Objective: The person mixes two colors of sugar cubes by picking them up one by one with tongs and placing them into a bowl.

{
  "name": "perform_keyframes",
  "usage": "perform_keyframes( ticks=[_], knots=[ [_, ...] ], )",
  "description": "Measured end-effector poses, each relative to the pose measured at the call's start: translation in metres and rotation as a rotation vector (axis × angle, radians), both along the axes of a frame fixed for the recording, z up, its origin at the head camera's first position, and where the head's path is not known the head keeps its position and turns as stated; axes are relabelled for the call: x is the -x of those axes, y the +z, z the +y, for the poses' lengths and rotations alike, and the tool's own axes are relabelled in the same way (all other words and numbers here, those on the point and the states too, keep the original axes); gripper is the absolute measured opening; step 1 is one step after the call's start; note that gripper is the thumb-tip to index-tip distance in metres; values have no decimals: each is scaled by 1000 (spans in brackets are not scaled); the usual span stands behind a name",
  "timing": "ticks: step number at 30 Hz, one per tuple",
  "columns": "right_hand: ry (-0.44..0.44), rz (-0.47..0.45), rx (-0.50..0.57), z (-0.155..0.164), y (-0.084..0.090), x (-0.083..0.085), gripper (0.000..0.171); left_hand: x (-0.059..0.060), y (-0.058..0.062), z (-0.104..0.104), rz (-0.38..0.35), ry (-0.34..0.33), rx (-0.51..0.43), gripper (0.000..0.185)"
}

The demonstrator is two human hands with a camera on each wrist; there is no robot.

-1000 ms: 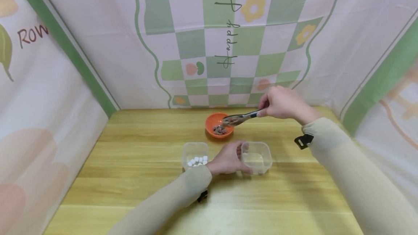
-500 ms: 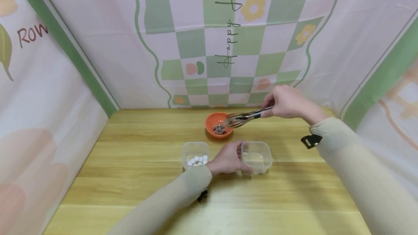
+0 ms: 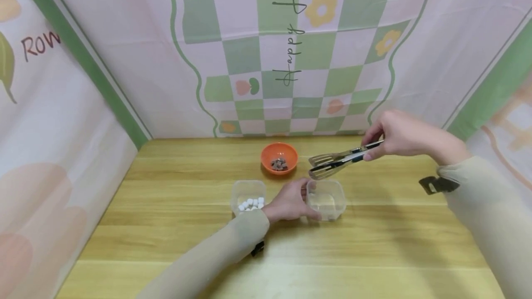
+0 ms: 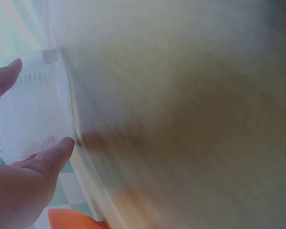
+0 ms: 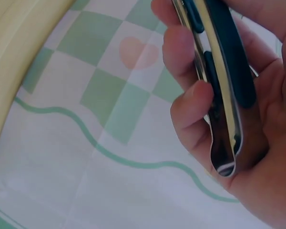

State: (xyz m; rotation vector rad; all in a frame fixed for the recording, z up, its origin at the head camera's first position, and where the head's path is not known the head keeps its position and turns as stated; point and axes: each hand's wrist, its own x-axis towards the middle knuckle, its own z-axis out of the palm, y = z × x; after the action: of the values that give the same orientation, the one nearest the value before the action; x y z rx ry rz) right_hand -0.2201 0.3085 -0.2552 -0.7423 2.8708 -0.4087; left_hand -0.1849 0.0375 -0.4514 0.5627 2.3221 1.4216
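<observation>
Tongs (image 3: pixel 337 163) now over half-hidden clear tub (image 3: pixel 328 200).

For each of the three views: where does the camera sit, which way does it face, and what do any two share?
Head: above, facing forward and down at the table; both hands and sleeves show.
Left wrist: low beside the left hand, facing the clear box; blurred.
Right wrist: under the right hand, facing the backdrop; tongs gripped.
Shared: head and right wrist show the tongs; head and left wrist the clear box.
</observation>
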Motion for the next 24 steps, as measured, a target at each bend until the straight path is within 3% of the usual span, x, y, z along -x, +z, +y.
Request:
perform_keyframes(
  ticks=[10, 24],
  knots=[
    [23, -44, -79, 3, -6, -16, 18, 0, -2, 0, -11, 16, 14, 91],
    [89, -61, -241, -17, -15, -20, 20, 0, -2, 0, -16, 4, -8, 91]
  ],
)
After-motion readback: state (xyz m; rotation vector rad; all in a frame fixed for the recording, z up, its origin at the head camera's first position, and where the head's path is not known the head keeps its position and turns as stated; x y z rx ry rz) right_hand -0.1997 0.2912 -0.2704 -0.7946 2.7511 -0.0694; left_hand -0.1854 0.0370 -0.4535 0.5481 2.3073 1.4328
